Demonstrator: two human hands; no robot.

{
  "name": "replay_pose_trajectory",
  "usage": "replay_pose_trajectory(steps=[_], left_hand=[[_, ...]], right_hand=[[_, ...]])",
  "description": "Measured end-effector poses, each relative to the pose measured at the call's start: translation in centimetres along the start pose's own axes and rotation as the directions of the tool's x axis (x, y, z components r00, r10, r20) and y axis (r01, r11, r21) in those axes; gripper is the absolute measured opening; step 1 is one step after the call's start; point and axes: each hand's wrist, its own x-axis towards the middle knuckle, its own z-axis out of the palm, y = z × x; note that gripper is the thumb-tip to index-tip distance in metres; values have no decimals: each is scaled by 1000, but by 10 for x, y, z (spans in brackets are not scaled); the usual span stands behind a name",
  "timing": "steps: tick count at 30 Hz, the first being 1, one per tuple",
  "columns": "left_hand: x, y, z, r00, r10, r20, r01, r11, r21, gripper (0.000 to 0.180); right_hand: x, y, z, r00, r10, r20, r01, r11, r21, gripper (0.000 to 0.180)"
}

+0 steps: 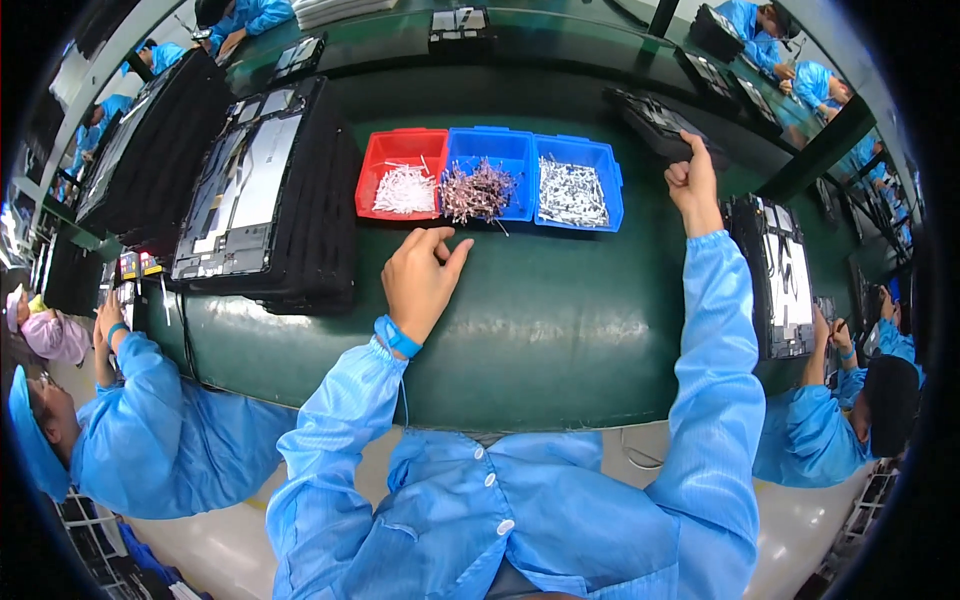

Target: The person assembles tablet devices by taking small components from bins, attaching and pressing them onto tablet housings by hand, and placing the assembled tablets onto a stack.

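Observation:
My left hand (424, 272) hovers over the green table, just in front of the small bins. Its fingers are loosely bent, thumb apart, and it holds nothing that I can see. Farther out on the right, my right hand (692, 187) has its index finger stretched to the near edge of a black tray (655, 125) carrying a flat electronic device. The other fingers curl in without gripping it. Between the hands stand a red bin (366, 190) of white strips, a blue bin (490, 147) heaped with brownish strips, and another blue bin (616, 190) of black-and-white pieces.
A tall stack of black trays (318, 210) with an opened device on top stands left, with another stack (160, 150) behind it. More trayed devices (785, 270) lie at right. A dark post (820, 150) rises beyond them. Co-workers in blue sit on both sides (170, 430).

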Motion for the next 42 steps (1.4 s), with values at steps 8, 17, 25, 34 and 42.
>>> replay_pose_trajectory(steps=[8, 17, 25, 34, 42], left_hand=[[7, -6, 29, 942, -335, -1, 331, 933, -142, 28], [-9, -10, 18, 964, -264, -19, 241, 905, -352, 22], [-20, 2, 6, 928, -369, 59, 331, 739, -587, 17], [-40, 8, -20, 993, -55, -100, 32, 975, -220, 18], [-85, 45, -3, 910, -252, 329, 414, 567, -712, 15]], right_hand=[[-182, -16, -28, 989, -102, 107, 118, 981, -154, 17], [-341, 48, -176, 982, -184, -41, 178, 977, -118, 62], [-405, 111, -155, 816, 577, 45, -566, 811, -146, 48], [-345, 22, -104, 319, 601, 733, -10, 775, -632, 24], [-216, 30, -46, 791, -90, 605, 611, 87, -787, 44]])
